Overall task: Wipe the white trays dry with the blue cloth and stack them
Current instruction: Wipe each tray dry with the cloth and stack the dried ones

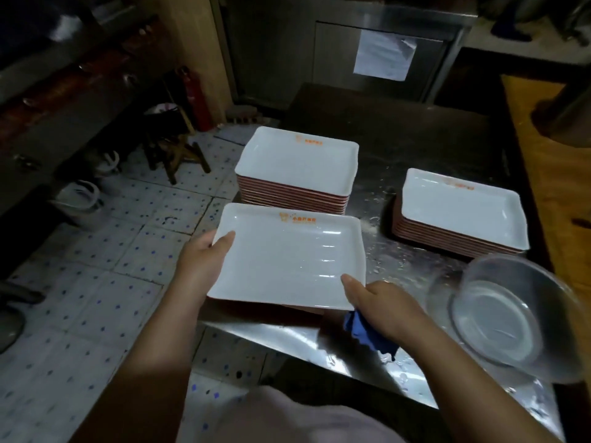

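I have a glossy white rectangular tray [287, 255] lifted over the near left corner of the wet steel surface [415, 263]. It has a raised rim, rounded corners and an orange print near its far edge. My left hand [204, 260] grips its left edge, thumb on the rim. My right hand [383, 306] holds the near right corner, thumb on the inside face, and has the crumpled blue cloth [367, 334] bunched under the palm.

Just beyond the held tray stands a tall stack of trays [297, 167], white on top with reddish edges showing down the side. A lower stack [460, 209] sits to the right, well apart from the first. Near my right wrist a clear plastic basin [508, 318] lies tilted; what it contains I cannot tell.

Water drops speckle the steel between the stacks. Left of the surface, the tiled floor [96, 282] carries blue dots, with a wooden stool [176, 148] and a red extinguisher [196, 97] further back.
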